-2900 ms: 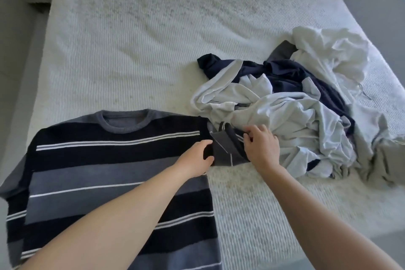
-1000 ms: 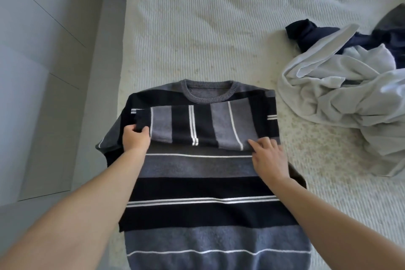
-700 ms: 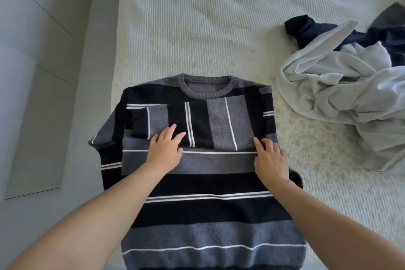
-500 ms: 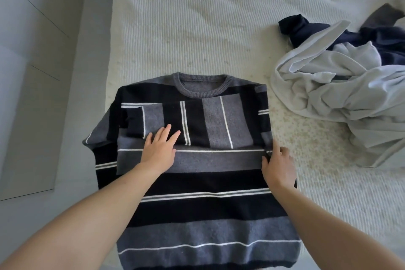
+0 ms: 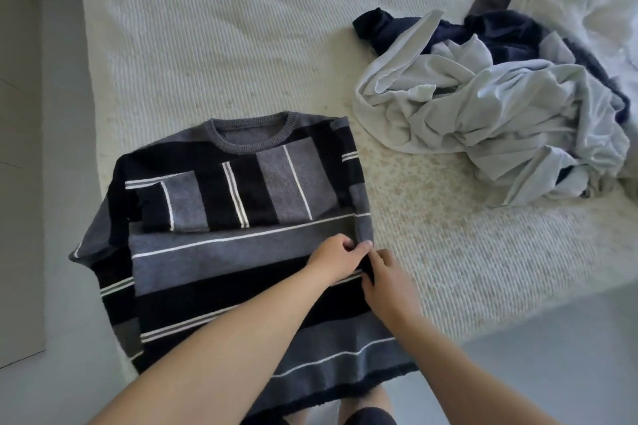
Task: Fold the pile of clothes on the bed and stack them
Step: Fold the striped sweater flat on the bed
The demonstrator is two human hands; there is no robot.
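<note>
While it lies flat on the near left part of the bed [image 5: 241, 45], the striped sweater [image 5: 221, 259] runs lengthwise from a ribbed round collar at the far end to a hem hanging over the mattress edge toward the person. It is a soft knit in black and grey bands with thin white lines; one sleeve is folded across the chest, so its stripes run crosswise to the body's. The left hand [image 5: 333, 260] and right hand [image 5: 386, 281] meet at the sweater's right edge, fingers curled and pinching the fabric there. The bedcover is off-white with a fine ribbed weave. To the right, well apart, sits a crumpled pile of clothes [image 5: 500, 107], pale grey, navy and white.
</note>
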